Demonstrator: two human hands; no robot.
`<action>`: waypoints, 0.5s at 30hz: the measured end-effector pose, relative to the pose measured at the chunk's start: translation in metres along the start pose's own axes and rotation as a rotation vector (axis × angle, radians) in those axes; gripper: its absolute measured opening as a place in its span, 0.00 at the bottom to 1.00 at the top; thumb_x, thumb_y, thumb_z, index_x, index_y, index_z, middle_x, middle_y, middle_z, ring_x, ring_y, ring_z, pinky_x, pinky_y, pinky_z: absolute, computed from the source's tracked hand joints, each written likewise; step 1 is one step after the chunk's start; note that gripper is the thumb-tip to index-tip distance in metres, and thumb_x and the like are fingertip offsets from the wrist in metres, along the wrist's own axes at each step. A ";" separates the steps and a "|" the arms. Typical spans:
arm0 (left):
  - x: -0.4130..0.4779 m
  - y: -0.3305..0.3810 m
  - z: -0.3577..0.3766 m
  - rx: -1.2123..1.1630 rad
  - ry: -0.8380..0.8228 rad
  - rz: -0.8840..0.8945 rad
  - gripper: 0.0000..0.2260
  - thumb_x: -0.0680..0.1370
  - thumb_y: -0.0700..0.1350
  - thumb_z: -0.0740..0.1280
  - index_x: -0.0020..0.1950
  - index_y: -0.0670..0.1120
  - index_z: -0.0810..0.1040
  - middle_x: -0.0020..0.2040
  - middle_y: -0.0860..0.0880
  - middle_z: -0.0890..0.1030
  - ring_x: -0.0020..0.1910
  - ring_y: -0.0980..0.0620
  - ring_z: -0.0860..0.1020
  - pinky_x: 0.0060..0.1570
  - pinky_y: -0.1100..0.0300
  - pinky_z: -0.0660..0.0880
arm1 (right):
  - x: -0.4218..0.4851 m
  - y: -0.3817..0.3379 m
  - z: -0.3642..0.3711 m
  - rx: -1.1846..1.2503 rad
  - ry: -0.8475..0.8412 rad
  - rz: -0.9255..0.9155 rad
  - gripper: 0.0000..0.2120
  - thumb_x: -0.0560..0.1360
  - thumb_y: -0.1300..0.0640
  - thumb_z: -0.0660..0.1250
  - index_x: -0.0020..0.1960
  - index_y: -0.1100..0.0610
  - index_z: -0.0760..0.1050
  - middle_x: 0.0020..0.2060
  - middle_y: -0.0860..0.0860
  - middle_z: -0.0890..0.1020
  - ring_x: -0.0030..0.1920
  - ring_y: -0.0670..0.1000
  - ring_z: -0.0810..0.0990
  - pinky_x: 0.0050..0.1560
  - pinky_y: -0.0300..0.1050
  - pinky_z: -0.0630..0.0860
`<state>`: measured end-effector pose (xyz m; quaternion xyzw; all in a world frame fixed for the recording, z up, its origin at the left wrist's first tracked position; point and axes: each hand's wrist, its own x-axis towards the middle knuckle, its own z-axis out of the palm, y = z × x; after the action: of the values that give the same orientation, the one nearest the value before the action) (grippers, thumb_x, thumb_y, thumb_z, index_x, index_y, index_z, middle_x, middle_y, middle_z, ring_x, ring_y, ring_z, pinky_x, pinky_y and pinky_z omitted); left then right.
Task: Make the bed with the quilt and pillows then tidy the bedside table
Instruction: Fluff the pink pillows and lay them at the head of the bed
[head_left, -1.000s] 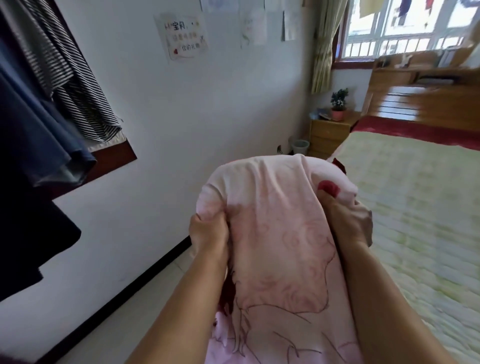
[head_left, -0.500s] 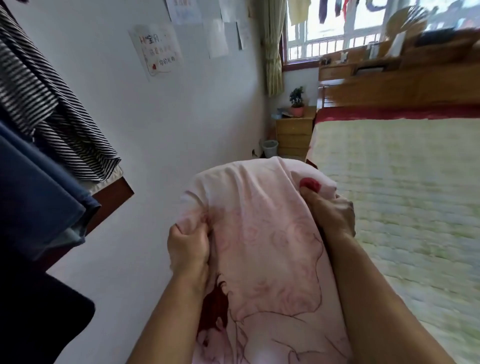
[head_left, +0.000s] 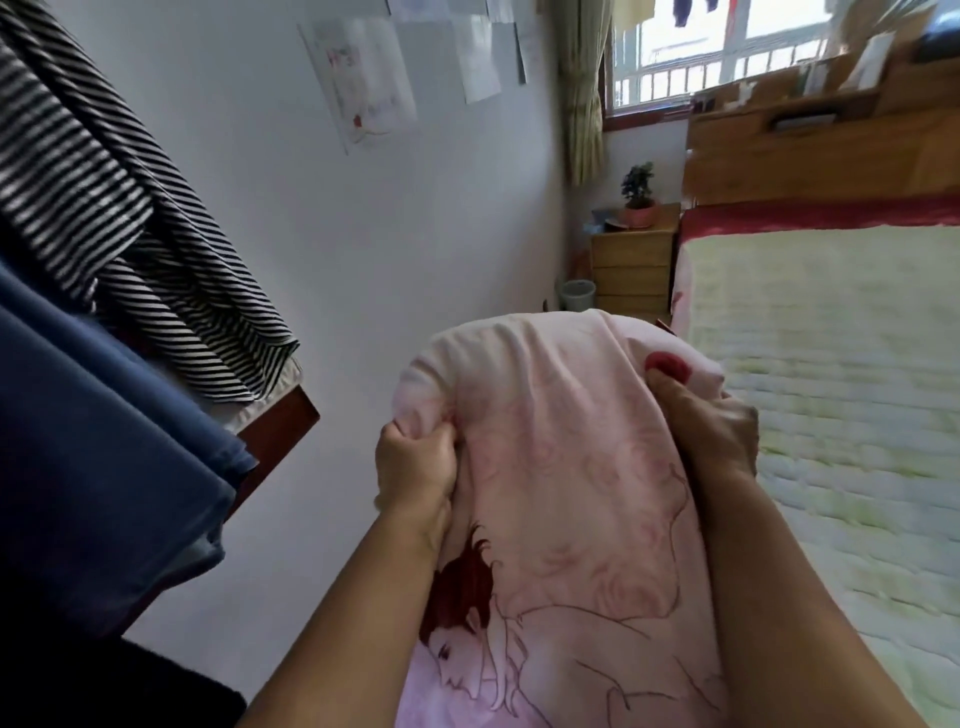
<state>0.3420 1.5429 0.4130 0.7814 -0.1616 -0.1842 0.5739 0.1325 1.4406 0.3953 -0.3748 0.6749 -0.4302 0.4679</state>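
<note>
I hold a bundled pink quilt (head_left: 561, 467) with a drawn cartoon print in front of my chest. My left hand (head_left: 415, 462) grips a fold at its left side, fingers curled into the fabric. On the quilt's right side, my right hand (head_left: 711, 431) clutches the cloth beside a red spot. The bed (head_left: 831, 389), covered by a pale green quilted mat with a red strip at the head, lies to my right. The wooden bedside table (head_left: 631, 270) stands far ahead at the bed's head, carrying a small potted plant (head_left: 638, 195). No pillows are in view.
Striped and blue clothes (head_left: 104, 249) hang at the left over a dark wooden ledge (head_left: 275, 431). A white wall with taped papers runs along the narrow floor aisle. A small bin (head_left: 577, 293) sits beside the bedside table. A wooden headboard shelf (head_left: 810, 130) and window are behind.
My view has swung left and closer to the hanging clothes. Both hands keep the same hold on the quilt, which sits slightly lower and more central in view.
</note>
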 end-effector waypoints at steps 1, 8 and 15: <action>0.013 0.005 0.004 0.015 -0.009 0.013 0.11 0.69 0.44 0.71 0.45 0.50 0.70 0.39 0.53 0.75 0.45 0.46 0.79 0.57 0.46 0.76 | 0.005 -0.005 0.009 0.012 0.013 0.007 0.34 0.59 0.32 0.74 0.54 0.56 0.79 0.45 0.55 0.81 0.46 0.54 0.78 0.49 0.46 0.75; 0.113 0.013 0.019 0.038 -0.034 -0.012 0.14 0.65 0.51 0.70 0.47 0.49 0.73 0.40 0.51 0.78 0.43 0.45 0.79 0.58 0.45 0.74 | 0.021 -0.039 0.087 0.003 0.084 -0.048 0.34 0.59 0.30 0.73 0.52 0.56 0.80 0.44 0.54 0.83 0.44 0.55 0.81 0.49 0.49 0.78; 0.212 0.024 0.037 -0.004 -0.144 0.003 0.12 0.69 0.46 0.71 0.49 0.47 0.74 0.40 0.49 0.78 0.44 0.43 0.79 0.58 0.43 0.75 | 0.033 -0.060 0.158 0.004 0.193 -0.060 0.28 0.60 0.29 0.72 0.43 0.53 0.76 0.39 0.53 0.82 0.40 0.55 0.80 0.47 0.50 0.79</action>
<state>0.5104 1.4062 0.4037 0.7648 -0.2031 -0.2394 0.5626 0.2804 1.3529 0.4105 -0.3506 0.7044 -0.4795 0.3886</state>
